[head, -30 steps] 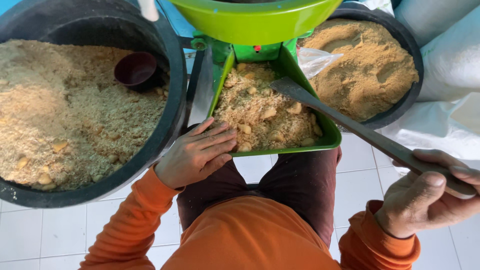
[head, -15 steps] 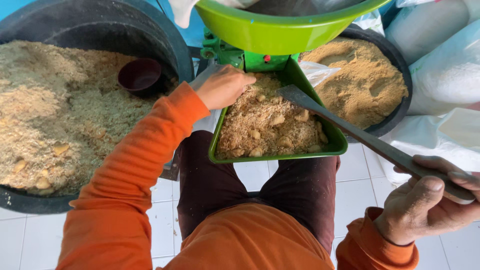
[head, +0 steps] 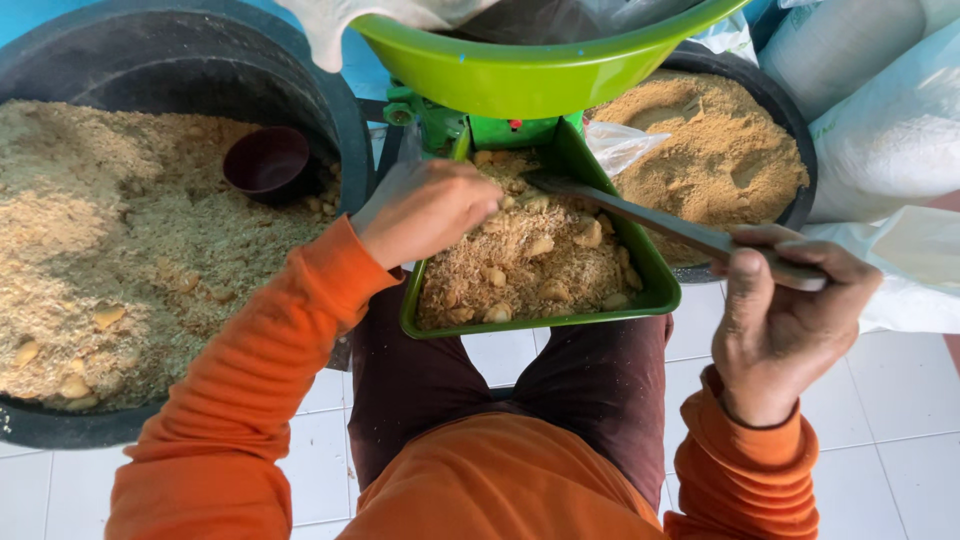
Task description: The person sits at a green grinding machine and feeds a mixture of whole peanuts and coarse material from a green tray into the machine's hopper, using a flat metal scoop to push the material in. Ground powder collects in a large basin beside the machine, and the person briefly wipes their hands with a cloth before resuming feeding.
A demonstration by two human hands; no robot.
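1. Here, seen from the head camera, the left hand [head: 425,210] reaches over the left wall of the green tray [head: 655,290]; its fingers are curled into the far end of the crumbly tan meal [head: 530,265], though the view does not show whether they have closed on anything.
2. The right hand [head: 785,320] is clenched around the near end of a long grey metal scraper [head: 640,215], thumb pointing down along the handle.
3. The scraper runs from that hand, at the right, leftward and away; its far tip lies on the meal close to the left hand's fingertips.
4. The tray slopes out from under a green hopper bowl [head: 530,75], and pale lumps are mixed into the meal it holds.
5. On the left stands a large black tub [head: 340,110] of coarse tan meal, with a small dark maroon cup [head: 265,160] lying at its far right edge.
6. On the far right a second black tub [head: 790,110] holds finer, browner meal.
7. White sacks [head: 880,130] sit just beside that tub.
8. Orange sleeves [head: 250,400] cover both arms, above a white tiled floor [head: 900,440].
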